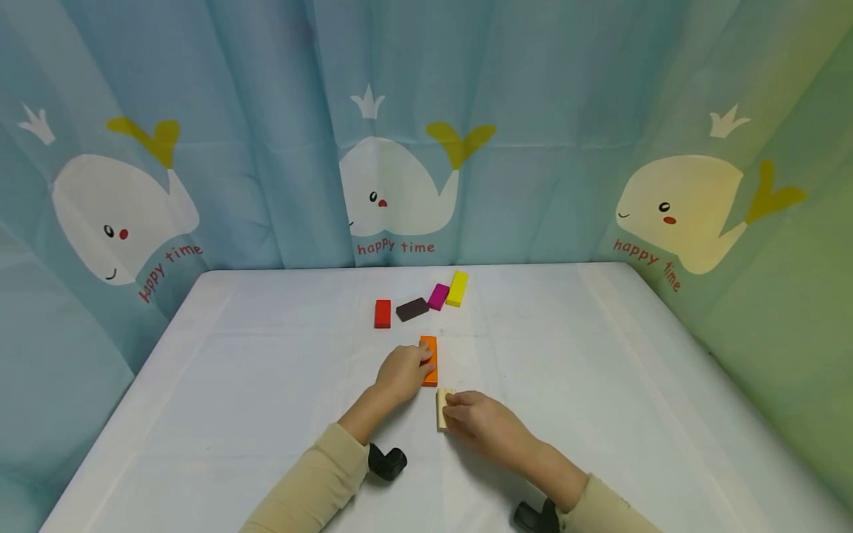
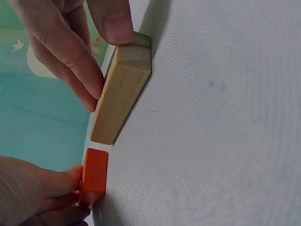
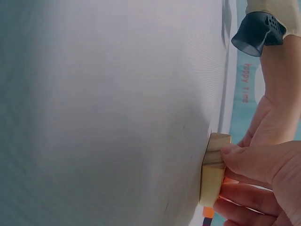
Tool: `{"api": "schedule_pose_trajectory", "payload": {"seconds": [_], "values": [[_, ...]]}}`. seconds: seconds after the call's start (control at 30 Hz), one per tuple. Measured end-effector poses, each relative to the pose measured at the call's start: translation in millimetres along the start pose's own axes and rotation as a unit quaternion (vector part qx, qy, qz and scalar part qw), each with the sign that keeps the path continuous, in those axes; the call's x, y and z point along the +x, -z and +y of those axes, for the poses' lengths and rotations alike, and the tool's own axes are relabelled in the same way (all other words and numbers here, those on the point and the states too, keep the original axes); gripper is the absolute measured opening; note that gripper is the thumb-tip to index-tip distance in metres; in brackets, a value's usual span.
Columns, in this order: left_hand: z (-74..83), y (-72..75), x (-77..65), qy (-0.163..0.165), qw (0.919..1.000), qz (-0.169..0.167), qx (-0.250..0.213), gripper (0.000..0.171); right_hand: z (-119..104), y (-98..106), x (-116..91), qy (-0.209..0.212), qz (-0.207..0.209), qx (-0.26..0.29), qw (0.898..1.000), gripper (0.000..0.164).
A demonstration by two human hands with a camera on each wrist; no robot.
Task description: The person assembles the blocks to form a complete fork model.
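The table (image 1: pixel 633 385) offers passage at either side; the orange block (image 1: pixel 430 379) and wooden block (image 2: pixel 123 87) obstruct its middle.

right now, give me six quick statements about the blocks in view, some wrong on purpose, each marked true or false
1. The left grip holds the orange block and the right grip the pale wooden block. True.
2. The orange block lies nearer the person than the pale wooden block. False: it lies farther away.
3. In the head view, the magenta block lies between the dark block and the yellow block. True.
4. In the head view, the red block lies left of the dark block. True.
5. The left grip holds the red block. False: neither grip touches it.
6. In the head view, the yellow block lies left of the red block. False: it lies to its right.
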State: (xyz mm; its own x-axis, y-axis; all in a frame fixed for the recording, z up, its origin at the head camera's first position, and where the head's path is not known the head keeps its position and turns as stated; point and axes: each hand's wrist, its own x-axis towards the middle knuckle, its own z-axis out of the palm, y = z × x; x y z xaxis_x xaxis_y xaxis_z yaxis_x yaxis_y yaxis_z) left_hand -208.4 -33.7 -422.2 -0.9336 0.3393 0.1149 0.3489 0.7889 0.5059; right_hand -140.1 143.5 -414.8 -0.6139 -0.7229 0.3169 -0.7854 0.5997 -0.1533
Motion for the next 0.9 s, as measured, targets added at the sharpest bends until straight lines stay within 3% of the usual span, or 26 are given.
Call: {"api": "schedule_pose_trajectory", "payload": {"seconds": [0.9], "values": [[1.7, -1.1, -1.2, 0.006, 0.9999, 0.005, 0.007, 0.032, -5.2, -6.9, 8.1, 0.027, 0.013, 0.005, 1.000, 0.019]]}}
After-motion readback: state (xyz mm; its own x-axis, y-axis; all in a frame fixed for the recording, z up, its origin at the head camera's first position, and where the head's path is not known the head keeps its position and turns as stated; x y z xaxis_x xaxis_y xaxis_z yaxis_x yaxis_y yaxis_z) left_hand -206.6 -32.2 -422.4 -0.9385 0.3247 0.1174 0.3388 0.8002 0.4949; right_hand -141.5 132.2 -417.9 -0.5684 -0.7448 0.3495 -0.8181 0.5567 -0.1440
